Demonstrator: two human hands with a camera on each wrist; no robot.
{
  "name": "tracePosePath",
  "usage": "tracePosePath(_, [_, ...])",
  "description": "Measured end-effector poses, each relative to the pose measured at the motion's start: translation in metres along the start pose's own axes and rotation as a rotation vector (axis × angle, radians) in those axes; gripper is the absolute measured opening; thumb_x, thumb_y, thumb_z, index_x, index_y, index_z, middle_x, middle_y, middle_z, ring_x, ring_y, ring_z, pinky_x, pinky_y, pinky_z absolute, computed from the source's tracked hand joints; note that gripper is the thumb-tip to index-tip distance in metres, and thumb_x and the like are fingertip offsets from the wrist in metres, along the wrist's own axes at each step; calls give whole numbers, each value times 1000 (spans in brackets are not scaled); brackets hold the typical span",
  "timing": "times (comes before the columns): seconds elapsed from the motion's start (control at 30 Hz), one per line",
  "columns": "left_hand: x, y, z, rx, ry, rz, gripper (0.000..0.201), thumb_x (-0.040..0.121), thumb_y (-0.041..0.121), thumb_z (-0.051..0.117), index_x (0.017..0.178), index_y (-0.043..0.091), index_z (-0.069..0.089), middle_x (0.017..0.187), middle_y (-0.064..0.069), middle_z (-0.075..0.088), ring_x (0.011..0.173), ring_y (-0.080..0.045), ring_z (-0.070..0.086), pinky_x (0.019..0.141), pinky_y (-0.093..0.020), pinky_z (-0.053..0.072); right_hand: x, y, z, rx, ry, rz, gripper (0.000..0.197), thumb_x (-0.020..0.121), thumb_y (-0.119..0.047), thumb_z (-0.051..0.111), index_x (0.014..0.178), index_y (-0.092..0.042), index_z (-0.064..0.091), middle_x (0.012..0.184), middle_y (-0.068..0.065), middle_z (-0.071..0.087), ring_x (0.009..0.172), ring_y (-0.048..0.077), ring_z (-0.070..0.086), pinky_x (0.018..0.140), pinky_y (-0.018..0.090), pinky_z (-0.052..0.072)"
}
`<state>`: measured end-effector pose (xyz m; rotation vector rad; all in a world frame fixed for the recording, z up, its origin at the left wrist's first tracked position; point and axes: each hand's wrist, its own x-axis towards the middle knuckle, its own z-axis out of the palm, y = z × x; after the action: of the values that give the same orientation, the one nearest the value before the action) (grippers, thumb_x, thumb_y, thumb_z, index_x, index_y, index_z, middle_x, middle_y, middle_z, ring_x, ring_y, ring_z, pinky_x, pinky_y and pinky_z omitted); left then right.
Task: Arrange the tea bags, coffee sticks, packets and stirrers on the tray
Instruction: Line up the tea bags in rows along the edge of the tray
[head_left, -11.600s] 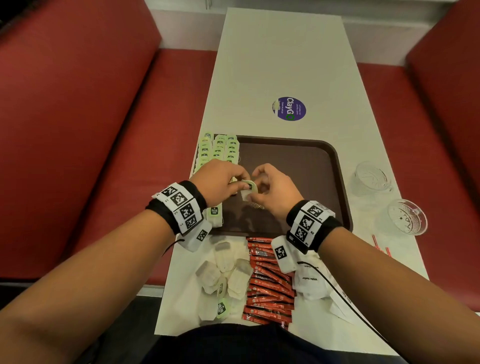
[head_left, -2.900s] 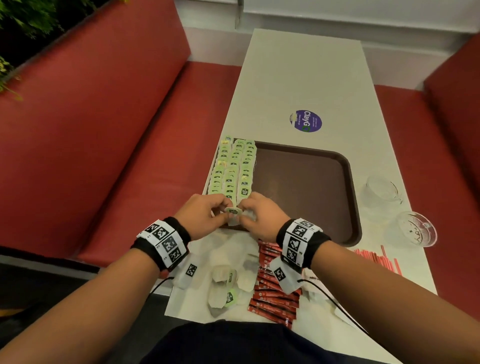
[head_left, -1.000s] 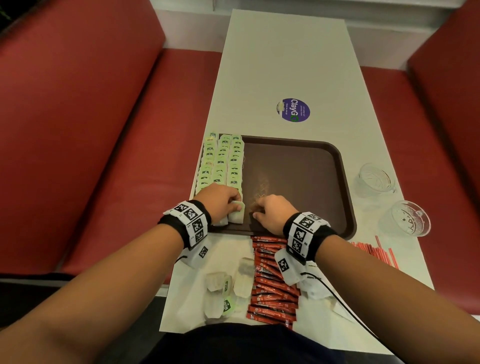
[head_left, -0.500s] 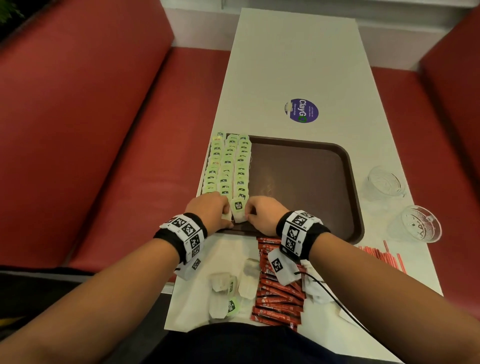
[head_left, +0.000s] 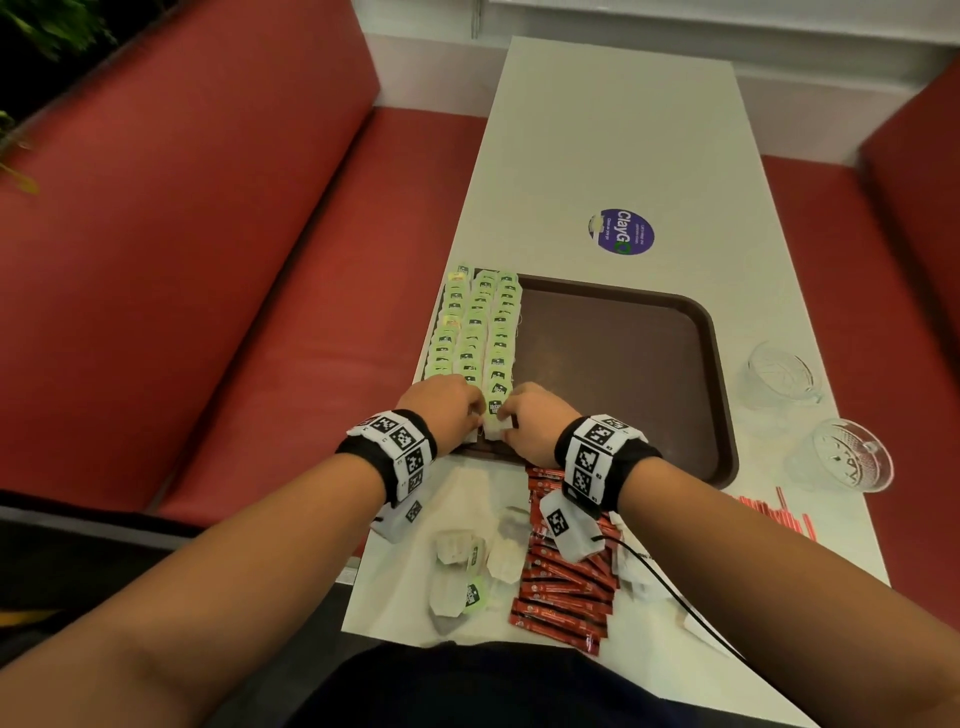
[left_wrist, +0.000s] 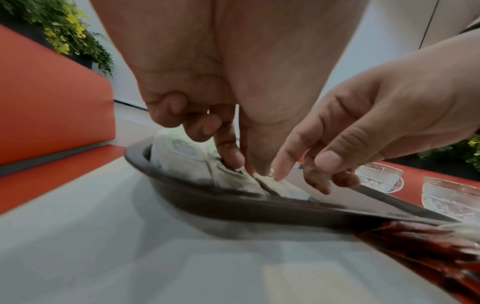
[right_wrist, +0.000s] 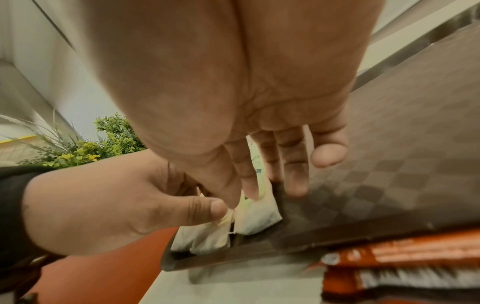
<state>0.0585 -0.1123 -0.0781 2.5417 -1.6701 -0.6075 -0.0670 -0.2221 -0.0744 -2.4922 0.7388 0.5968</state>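
Observation:
A brown tray (head_left: 623, 374) lies on the white table, with three rows of green-tagged tea bags (head_left: 475, 327) along its left side. At the near end of the right-hand row lies one tea bag (head_left: 495, 418), and both hands meet at it. My left hand (head_left: 457, 410) pinches that tea bag (left_wrist: 283, 187) between thumb and forefinger, its other fingers curled. My right hand (head_left: 524, 421) rests straight fingertips (right_wrist: 250, 191) on the tea bag (right_wrist: 257, 218). Loose tea bags (head_left: 462, 571), red coffee sticks (head_left: 566, 587), white packets (head_left: 631, 571) and red stirrers (head_left: 774, 514) lie on the table near me.
Two glass cups (head_left: 779, 371) (head_left: 847, 457) stand right of the tray. A round purple sticker (head_left: 621, 231) marks the table beyond it. Red bench seats (head_left: 208, 260) run along both sides. A black cable (head_left: 665, 582) trails from my right wrist over the packets.
My right hand has moved left off the bare tray floor onto the tea bag my left hand holds. Both hands now meet at the near end of the row.

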Motion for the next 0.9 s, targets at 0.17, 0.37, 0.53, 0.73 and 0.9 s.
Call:
tracePosePath(0.17, [-8, 2, -3, -19, -18, -22, 28, 98, 30, 51, 123, 28, 64, 117, -2, 63, 108, -25, 59, 88, -38, 50, -6, -8, -2, -21, 10, -1, 43, 96, -20, 57, 140, -18, 56, 150, 8, 36, 127, 29, 52, 107, 36, 44])
tracePosePath(0.37, [-51, 10, -17, -155, 39, 122, 20, 96, 38, 57, 111, 29, 67, 101, 9, 64, 94, -14, 58, 78, -31, 46, -36, -10, -4, -71, 74, -85, 34, 91, -29, 63, 124, -20, 61, 121, 5, 55, 111, 28, 58, 86, 33, 47])
tracePosePath(0.53, [-97, 2, -8, -123, -157, 270, 22, 88, 51, 65, 100, 33, 67, 95, 17, 61, 82, 0, 53, 72, -22, 42, -78, -19, 5, -92, -86, -279, 20, 81, -39, 77, 86, -22, 68, 90, -5, 68, 83, 16, 62, 71, 28, 49])
tracePosePath(0.73, [-122, 0, 19, -160, -242, 350, 46, 78, 45, 77, 120, 36, 60, 109, 18, 52, 93, 3, 45, 74, -12, 35, -87, -28, 37, -320, -253, -316, 36, 66, -53, 84, 85, -29, 65, 93, -7, 64, 90, 19, 59, 81, 39, 55])
tracePosePath(0.9, [-124, 9, 29, -103, -285, 374, 32, 85, 38, 72, 115, 32, 64, 105, 7, 55, 99, -11, 52, 84, -34, 46, -93, -27, 54, -495, -207, -419, 42, 70, -57, 80, 93, -27, 62, 105, -3, 55, 102, 19, 47, 87, 39, 46])
